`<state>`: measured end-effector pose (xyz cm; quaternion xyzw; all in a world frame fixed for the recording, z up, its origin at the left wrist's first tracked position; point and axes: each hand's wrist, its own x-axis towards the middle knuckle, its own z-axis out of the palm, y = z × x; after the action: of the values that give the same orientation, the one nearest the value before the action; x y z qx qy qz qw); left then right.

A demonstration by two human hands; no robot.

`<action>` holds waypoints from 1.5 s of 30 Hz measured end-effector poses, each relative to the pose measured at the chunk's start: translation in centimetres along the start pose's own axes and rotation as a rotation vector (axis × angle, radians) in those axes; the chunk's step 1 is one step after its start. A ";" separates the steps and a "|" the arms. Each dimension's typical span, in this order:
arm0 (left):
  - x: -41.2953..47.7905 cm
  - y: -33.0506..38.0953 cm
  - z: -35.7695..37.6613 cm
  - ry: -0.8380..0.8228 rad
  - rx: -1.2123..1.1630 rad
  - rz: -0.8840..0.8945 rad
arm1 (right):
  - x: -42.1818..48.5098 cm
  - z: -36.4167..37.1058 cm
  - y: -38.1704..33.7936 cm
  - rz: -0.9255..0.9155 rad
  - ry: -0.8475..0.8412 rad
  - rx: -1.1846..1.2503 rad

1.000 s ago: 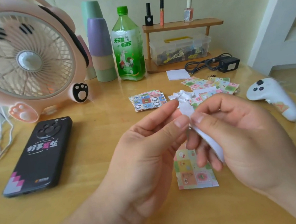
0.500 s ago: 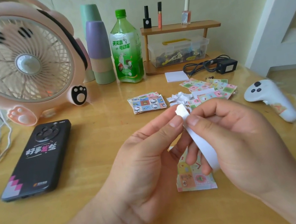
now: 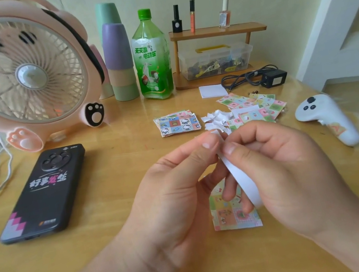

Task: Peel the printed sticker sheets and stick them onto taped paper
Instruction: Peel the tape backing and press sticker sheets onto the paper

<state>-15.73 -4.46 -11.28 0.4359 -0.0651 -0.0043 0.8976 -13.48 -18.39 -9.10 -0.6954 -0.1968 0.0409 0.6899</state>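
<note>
My left hand (image 3: 177,188) and my right hand (image 3: 282,166) meet above the table and both pinch the top end of a white paper strip (image 3: 243,179). The strip curves down through my right fingers. Below the hands lies a printed sticker sheet (image 3: 236,218) with cartoon squares, partly hidden by my fingers. A stack of printed sticker sheets (image 3: 177,123) lies further back. More printed sheets (image 3: 256,106) are spread at the right, beside a heap of white paper scraps (image 3: 217,118).
A pink fan (image 3: 20,74) stands at the back left, a black phone (image 3: 44,192) lies in front of it. Stacked cups (image 3: 118,58), a green bottle (image 3: 152,58), a wooden shelf (image 3: 216,33), a charger (image 3: 274,77) and a white controller (image 3: 326,119) ring the wooden table (image 3: 116,216).
The view has tilted slightly. My thumbs have shifted a little on the strip's top end; both hands stay pinched on it over the sticker sheet.
</note>
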 end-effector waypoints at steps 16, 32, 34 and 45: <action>0.3 -0.5 0.2 0.249 0.081 0.064 | 0.1 0.5 0.2 0.069 0.070 -0.040; 0.8 -0.5 0.5 0.328 0.077 0.097 | 0.1 0.7 0.4 -0.116 0.160 -0.238; 0.7 -0.4 0.7 0.365 0.043 0.084 | 0.2 0.8 1.1 -0.250 0.179 -0.380; 1.6 0.7 -0.3 0.519 -0.024 -0.065 | -0.5 1.1 0.7 -0.707 0.103 -0.867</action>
<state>-14.18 -3.91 -10.74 0.4137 0.1817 0.0780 0.8887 -14.11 -17.48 -9.97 -0.8082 -0.3830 -0.3115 0.3211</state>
